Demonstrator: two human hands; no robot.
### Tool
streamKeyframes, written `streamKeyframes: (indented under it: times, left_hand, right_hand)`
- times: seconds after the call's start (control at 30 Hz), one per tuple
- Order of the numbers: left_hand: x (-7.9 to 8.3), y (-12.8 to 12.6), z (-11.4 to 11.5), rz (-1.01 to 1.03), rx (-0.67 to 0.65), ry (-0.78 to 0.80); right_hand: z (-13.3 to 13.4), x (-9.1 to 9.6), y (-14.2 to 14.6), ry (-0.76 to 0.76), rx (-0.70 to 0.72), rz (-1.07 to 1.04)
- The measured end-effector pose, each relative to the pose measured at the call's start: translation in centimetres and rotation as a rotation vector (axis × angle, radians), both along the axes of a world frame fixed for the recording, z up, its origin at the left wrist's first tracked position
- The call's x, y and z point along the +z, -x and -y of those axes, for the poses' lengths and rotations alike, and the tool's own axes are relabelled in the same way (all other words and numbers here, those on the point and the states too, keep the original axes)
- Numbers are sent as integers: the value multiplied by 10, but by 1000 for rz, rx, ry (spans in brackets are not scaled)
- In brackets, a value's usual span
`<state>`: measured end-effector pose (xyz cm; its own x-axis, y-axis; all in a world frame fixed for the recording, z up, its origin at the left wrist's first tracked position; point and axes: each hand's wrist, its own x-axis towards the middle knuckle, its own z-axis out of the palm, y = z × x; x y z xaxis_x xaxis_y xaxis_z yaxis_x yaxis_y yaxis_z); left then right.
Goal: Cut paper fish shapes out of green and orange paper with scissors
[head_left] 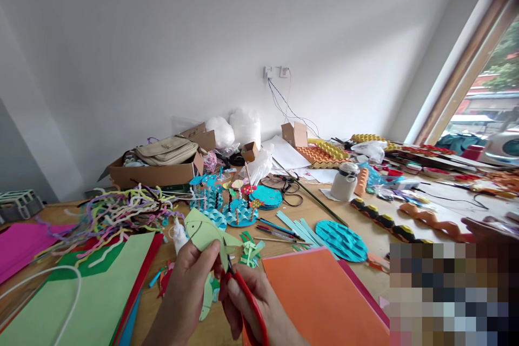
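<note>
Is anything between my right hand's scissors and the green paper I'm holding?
Nothing visible stands in the way. The red-handled scissors in your right hand have their blades at the light green paper, which your left hand pinches.

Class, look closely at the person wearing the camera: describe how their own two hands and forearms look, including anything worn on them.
The left hand and the right hand are bare and five-fingered, without gloves. No sleeve, watch or bracelet shows on either visible wrist. Some fingers are hidden, so rings cannot be ruled out.
</note>
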<state>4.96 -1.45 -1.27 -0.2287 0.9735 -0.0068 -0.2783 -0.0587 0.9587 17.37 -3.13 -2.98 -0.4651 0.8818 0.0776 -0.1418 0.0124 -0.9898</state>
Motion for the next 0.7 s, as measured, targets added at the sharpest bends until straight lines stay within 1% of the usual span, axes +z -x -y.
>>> streamKeyframes:
  times: [0.13, 0.27, 0.37, 0.57, 0.7]
  left_hand:
    - [-1, 0, 0, -14, -13, 4]
    - [2, -1, 1, -31, -26, -9]
    - [4, -2, 1, -41, -31, 11]
    - [0, -1, 1, -68, 51, 33]
    - [3, -2, 2, -91, 68, 18]
  right_hand:
    - [-2, -5, 2, 23, -12, -33]
    - [-1, 1, 1, 41, -15, 5]
    - [1, 6, -1, 58, -21, 27]
    - [0, 4, 1, 87, -48, 60]
    - [-1, 4, 2, 67, -67, 96]
